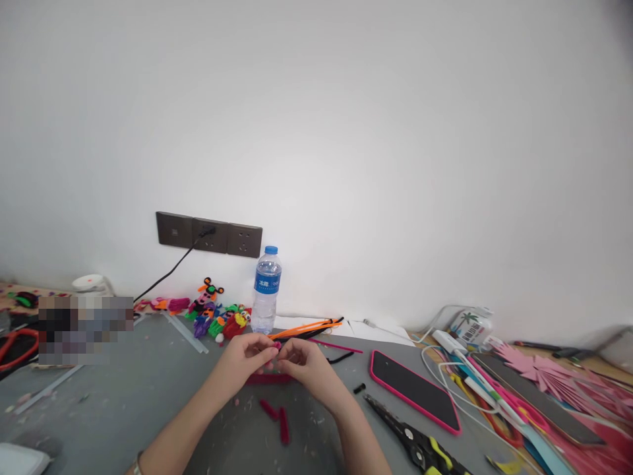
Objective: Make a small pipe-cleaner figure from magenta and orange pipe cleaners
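Work surface seen from the wearer's head; directions take the paired hands as the centre of the dial, with 12 o'clock toward the wall. The left hand [252, 353] pinches a small magenta chenille piece [277, 345] between thumb and forefinger, above the gray tabletop [232, 432]. The right hand [307, 364] meets it from 3 o'clock, fingers bent and fingertips close to the piece; whether they also grip it cannot be told. Just beside the hands at 6 o'clock lies a red object [270, 379], partly hidden; farther out in that direction are two short magenta chenille rolls [277, 420]. Between 1 and 2 o'clock, orange chenille stems [309, 327] lie near black ones. A labeled water bottle [266, 303] stands upright at 12, with chenille figures [217, 320] at 10 and a wall socket panel [209, 235] at 11. A pink-cased smartphone [415, 392] lies between 3 and 4; pliers [410, 435] with black and yellow-green handles lie at 4.
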Demonstrator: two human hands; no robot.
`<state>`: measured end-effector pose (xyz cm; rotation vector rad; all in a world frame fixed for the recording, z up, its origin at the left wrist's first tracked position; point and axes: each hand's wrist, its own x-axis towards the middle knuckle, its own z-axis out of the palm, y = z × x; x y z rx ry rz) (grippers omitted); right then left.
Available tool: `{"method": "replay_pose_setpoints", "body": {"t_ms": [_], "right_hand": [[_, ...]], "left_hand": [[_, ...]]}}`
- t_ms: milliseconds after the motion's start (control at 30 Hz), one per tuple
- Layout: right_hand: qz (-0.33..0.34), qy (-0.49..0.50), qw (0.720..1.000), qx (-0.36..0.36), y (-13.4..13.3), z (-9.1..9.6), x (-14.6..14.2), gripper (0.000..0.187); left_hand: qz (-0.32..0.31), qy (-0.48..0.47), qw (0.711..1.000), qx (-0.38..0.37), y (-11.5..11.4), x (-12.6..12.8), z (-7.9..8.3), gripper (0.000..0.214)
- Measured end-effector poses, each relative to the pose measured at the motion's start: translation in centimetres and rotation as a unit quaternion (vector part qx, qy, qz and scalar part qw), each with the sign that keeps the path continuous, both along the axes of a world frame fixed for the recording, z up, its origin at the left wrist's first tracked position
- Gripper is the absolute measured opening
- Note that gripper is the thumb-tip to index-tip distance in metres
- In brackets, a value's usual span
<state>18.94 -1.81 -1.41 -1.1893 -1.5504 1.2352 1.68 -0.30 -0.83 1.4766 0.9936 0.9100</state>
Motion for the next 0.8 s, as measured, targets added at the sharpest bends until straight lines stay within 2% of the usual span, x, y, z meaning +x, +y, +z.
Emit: {"method": "replay_pose_setpoints", "body": {"t_ms": [100, 167, 433, 667, 800], "right_hand": [[-0.04, -0.122, 0.991, 0.044, 0.1, -0.6, 0.2, 0.011], [-0.033, -0.169, 0.983, 0.062, 0.0, -0.9, 0.2, 0.014], [-0.002, -0.241, 0.966, 0.089, -0.3, -1.2, 0.2, 0.01], [-0.037, -0.207, 0.971, 0.115, 0.1, -1.2, 0.9, 0.024], [-0.063, -0.142, 0.98, 0.125, 0.5, -1.3, 1.0, 0.017]], "left_hand": [[0.009, -0.016, 1.0, -0.015, 0.3, -0.1, -0.3, 0.032], [0.009, -0.015, 1.0, -0.02, 0.3, -0.1, -0.3, 0.034], [-0.049, 0.04, 0.998, -0.009, -0.4, 0.3, 0.1, 0.029], [-0.143, 0.112, 0.983, -0.005, -0.9, 0.6, -0.5, 0.027], [-0.154, 0.136, 0.979, 0.002, -1.1, 0.6, -1.0, 0.027]]}}
